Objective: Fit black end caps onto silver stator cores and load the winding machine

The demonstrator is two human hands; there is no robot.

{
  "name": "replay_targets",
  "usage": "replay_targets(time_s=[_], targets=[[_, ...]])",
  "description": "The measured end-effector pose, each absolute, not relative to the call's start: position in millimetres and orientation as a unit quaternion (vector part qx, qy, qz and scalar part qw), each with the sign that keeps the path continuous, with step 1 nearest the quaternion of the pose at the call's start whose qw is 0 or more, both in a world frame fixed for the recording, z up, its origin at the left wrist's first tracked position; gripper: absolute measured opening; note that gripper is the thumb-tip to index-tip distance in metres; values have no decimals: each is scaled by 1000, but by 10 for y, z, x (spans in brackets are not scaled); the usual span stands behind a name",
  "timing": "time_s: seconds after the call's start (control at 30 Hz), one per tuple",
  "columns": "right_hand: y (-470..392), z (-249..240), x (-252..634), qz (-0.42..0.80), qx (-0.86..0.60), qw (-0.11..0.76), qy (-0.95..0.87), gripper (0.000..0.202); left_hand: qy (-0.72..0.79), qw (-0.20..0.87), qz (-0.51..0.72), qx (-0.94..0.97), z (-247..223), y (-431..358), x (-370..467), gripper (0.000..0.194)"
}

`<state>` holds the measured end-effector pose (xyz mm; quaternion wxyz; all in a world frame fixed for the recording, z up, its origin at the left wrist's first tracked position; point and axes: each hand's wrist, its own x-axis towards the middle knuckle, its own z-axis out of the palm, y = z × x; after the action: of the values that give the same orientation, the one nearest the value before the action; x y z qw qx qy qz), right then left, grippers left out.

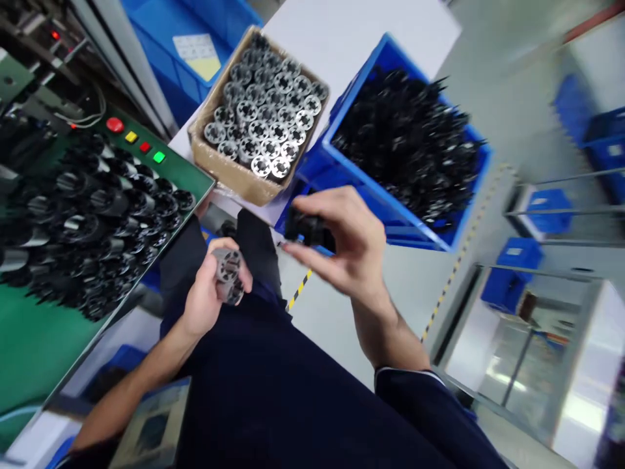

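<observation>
My left hand is closed around grey slotted metal cylinders, seemingly two held together in front of my lap. Between the thumb and fingers of my right hand is a black plastic part, blurred, so its exact shape is unclear. The two hands are apart, the right one higher and close to a blue bin heaped with black plastic parts. Beyond the left hand stands a cardboard box of similar slotted metal cylinders, set upright in rows.
To the left, a green workbench carries many black-fitted cylinders and several push buttons beside a machine. Another blue bin holds a paper label. Racks with blue bins stand right, past yellow-black floor tape.
</observation>
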<state>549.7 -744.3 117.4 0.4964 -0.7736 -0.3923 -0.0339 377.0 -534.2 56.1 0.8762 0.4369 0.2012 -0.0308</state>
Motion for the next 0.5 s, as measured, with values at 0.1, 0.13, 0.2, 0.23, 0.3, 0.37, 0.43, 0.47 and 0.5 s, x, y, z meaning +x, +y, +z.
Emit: replay_targets(time_s=[0.1,0.13,0.2,0.23,0.3,0.37,0.43,0.47,0.5], targets=[[-7175,1222,4982,16,-732,545,-407,52,188,866,33,461,732,-5365,3824,60],[-7127,1213,4902,29,-728,556,-400,52,192,853,46,482,784,-5365,3821,59],[-7080,1188,4827,53,-725,569,-383,53,202,825,60,525,873,-5357,3794,56],[-7073,1182,4814,64,-726,573,-375,53,204,814,60,541,906,-5350,3776,55],[-7069,1187,4796,76,-723,584,-362,54,200,804,66,557,943,-5336,3740,55],[-7059,1206,4770,80,-718,592,-357,53,177,807,79,557,940,-5327,3708,52],[-7031,1219,4733,77,-717,597,-351,52,148,814,95,554,911,-5327,3681,48],[-7013,1219,4714,75,-716,600,-348,51,138,816,101,553,892,-5329,3667,47],[-6995,1213,4697,71,-715,603,-346,51,130,817,104,552,874,-5332,3653,45]])
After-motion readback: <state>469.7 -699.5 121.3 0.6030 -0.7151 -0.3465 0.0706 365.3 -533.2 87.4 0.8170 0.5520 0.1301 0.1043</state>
